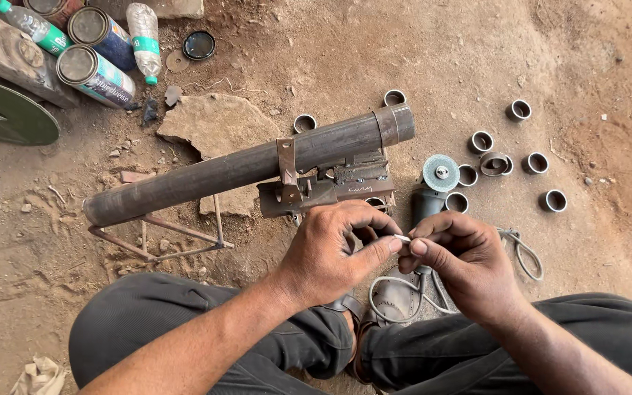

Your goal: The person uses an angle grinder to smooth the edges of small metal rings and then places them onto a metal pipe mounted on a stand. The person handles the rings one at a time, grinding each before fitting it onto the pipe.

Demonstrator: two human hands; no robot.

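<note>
My left hand [334, 249] and my right hand [462, 260] meet in front of me, fingertips pinching a small white stick-like piece [401, 238] between them. Just beyond the hands a long dark steel pipe [243, 167] lies on a thin rod stand [156, 238], with a welded bracket and clamp block [338, 186] under its right half. An angle grinder [433, 186] with a grey disc lies on the ground right of the clamp, its cable [522, 252] looping past my right hand.
Several short metal rings [537, 162] are scattered on the dirt to the right. A flat stone [217, 128] lies behind the pipe. Cans [96, 73], plastic bottles [144, 33] and a green disc [5, 113] sit at the upper left. My knees fill the bottom.
</note>
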